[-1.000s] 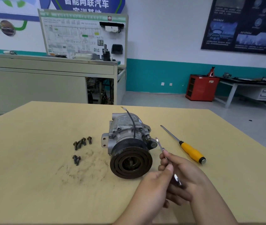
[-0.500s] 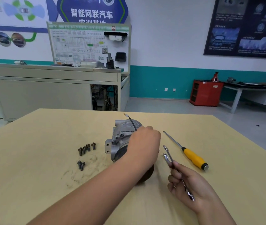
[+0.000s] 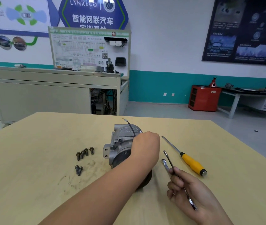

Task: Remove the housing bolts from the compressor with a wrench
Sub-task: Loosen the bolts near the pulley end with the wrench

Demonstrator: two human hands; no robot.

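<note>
The grey metal compressor (image 3: 122, 140) lies midway across the pale, smudged table (image 3: 31, 176) under our left hand (image 3: 147, 143), whose grip we cannot tell. Our right hand (image 3: 189, 192) pinches the wrench (image 3: 165, 164) nearby; teal-banded workshop walls (image 3: 169, 82) stand behind.

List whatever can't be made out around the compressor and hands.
Head view only.
- compressor: right side and pulley face hidden by the left hand and forearm; whether bolts remain there can't be told.
- Left hand's fingers: hidden behind its own back, so its grip is unclear.
- wrench: shank covered by the right hand; markings too small.
- loose bolts: head sizes too small.
</note>
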